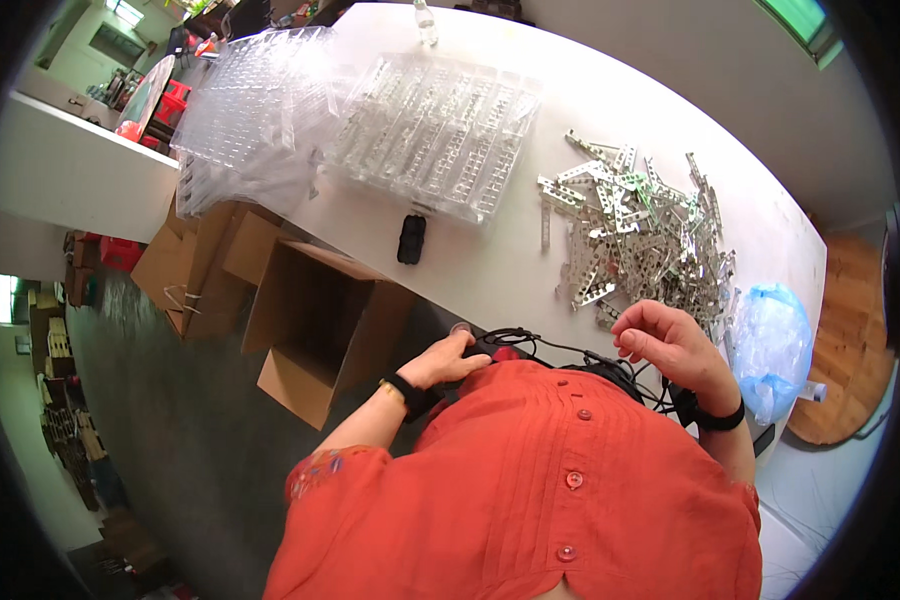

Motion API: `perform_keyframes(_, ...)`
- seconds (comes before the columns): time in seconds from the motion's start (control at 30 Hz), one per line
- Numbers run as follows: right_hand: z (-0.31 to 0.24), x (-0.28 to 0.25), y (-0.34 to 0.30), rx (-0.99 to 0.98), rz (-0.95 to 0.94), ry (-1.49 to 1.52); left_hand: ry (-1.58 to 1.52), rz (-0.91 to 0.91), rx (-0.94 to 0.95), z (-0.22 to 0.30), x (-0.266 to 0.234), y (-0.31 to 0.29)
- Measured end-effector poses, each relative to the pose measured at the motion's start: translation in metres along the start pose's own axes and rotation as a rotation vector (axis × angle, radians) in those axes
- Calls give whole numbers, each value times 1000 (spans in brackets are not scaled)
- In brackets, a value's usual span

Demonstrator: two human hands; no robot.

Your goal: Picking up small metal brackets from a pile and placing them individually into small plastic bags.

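Dozens of metal strips (630, 240) heaped at two o'clock on the white table (660, 115), and the right hand (675, 350) hangs at their six, loosely curled, released! Left hand (442, 364), fingers loose, sits by the edge, cables (518, 338) toward three. Clear tray (430, 150) at twelve (filled compartments, folks), blue bag (775, 335) at three, box (295, 385) at nine.

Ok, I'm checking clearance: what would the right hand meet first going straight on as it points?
The right hand would probably meet the near edge of the pile of metal strips first, though the hand's height is unclear.
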State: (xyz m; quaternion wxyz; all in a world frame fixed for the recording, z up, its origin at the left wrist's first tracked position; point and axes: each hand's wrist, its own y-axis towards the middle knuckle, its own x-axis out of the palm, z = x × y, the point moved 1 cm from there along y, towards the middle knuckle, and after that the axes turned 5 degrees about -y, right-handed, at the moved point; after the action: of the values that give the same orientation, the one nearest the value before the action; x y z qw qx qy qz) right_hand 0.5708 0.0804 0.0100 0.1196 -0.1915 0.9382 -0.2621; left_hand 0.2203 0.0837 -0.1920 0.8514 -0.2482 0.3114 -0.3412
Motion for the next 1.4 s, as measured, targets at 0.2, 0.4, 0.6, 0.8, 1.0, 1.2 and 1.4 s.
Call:
perform_keyframes(0.2,3,0,0,16,1,2,-127,-322,-188,-20,31,32)
perform_keyframes(0.4,9,0,10,-12,7,22,-128,-75,128,6,10,23)
perform_keyframes(0.6,-12,19,19,-265,145,-339,-233,-12,296,128,-77,-66)
perform_keyframes(0.8,-36,52,27,-607,100,-577,-203,-260,519,171,-94,-116)
perform_keyframes(1.0,-33,51,11,-616,187,-654,-651,-192,440,142,-111,-119)
perform_keyframes(1.2,-28,51,-21,-661,74,-487,-265,-117,79,98,-81,-58)
perform_keyframes(1.4,-20,51,-32,-549,-65,-468,-261,-524,190,117,-17,-26)
